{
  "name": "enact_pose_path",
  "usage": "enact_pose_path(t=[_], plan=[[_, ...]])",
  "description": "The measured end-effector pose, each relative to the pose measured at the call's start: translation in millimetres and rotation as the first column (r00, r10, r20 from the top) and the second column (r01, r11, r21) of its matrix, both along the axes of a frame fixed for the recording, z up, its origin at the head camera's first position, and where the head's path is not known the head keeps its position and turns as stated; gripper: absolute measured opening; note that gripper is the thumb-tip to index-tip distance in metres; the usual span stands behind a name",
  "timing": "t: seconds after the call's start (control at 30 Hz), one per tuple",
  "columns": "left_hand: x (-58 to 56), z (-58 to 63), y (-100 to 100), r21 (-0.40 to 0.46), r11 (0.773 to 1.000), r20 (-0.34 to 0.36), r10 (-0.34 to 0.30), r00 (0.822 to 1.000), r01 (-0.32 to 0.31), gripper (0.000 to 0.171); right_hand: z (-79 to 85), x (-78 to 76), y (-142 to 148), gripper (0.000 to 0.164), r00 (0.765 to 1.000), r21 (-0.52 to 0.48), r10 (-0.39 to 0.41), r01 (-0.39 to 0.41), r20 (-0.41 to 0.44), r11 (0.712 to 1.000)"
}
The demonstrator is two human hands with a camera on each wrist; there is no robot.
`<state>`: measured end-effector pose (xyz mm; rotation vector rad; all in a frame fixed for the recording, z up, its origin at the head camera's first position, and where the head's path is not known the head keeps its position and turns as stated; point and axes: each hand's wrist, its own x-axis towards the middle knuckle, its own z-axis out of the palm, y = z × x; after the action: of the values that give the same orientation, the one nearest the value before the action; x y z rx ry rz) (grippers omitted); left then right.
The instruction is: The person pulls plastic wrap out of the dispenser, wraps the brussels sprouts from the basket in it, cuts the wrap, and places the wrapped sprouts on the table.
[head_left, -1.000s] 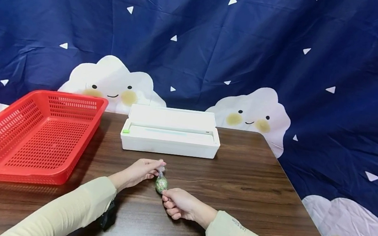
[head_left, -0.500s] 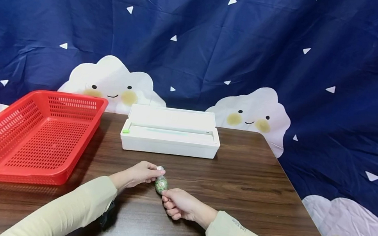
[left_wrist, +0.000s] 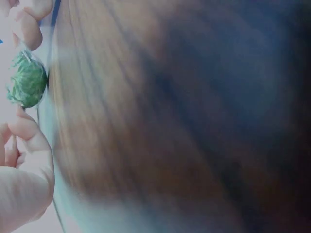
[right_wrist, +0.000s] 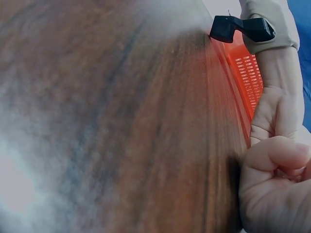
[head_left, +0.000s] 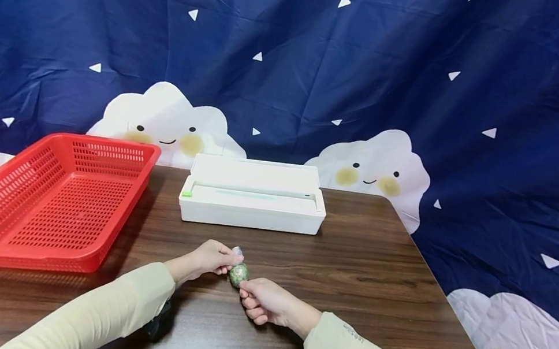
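Observation:
A small green leafy ball (head_left: pixel 238 275) wrapped in clear plastic film sits between the two hands, just in front of the white box. My left hand (head_left: pixel 211 257) pinches the gathered film at its far end, where a short tuft of plastic (head_left: pixel 237 250) pokes out beyond the fingertips. At the near end my right hand (head_left: pixel 266 302) pinches between thumb and forefinger, its other fingers curled in. In the left wrist view the green ball (left_wrist: pixel 28 80) shows leaves under shiny film, with fingers above and below it. The right wrist view does not show the ball.
A white box (head_left: pixel 251 217) with its lid raised stands behind the hands, a green tab (head_left: pixel 186 194) at its left corner. On the left is a red perforated basket (head_left: pixel 90 263). The brown wooden table (head_left: pixel 361 277) ends before a dark blue cloud-patterned curtain (head_left: pixel 294 54).
My left fingers have shifted down the gathered film, closer to the ball, so the tuft now sticks out past them. The right hand stays in place.

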<state>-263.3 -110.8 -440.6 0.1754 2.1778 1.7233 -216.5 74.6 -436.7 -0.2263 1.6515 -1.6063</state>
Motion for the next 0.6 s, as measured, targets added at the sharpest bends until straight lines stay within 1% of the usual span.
enact_pose_path(t=[0.1,0.23,0.33,0.4,0.5,0.6], plan=[[0.0,0.4,-1.0,0.04,0.999,0.022,-0.025,0.999,0.024,0.025,0.3,0.1,0.7,0.028,1.0,-0.006,-0.002,0.002,0.007,1.0],[-1.8,-0.4,-3.9,0.096,0.992,0.054,-0.085,0.995,0.08,0.025,-0.2,0.1,1.0,0.028,1.0,-0.014,-0.002,0.003,0.021,1.0],[-3.7,-0.1,-5.8,0.111,0.987,0.069,-0.127,0.99,0.119,0.025,-0.3,0.2,1.2,0.028,1.0,-0.016,-0.003,0.003,0.021,1.0],[-4.3,0.8,-6.4,0.099,0.985,0.074,-0.149,0.986,0.141,0.024,-0.3,0.0,1.3,0.028,1.0,-0.017,-0.001,0.001,0.023,1.0],[-4.3,1.5,-6.7,0.088,0.984,0.068,-0.163,0.984,0.157,0.024,-0.3,-0.5,1.3,0.028,1.0,-0.014,0.003,-0.002,0.02,1.0],[-4.4,0.9,-6.1,0.097,0.986,0.065,-0.142,0.988,0.136,0.022,-0.1,-0.6,1.3,0.028,1.0,-0.014,0.004,-0.004,0.017,1.0]])
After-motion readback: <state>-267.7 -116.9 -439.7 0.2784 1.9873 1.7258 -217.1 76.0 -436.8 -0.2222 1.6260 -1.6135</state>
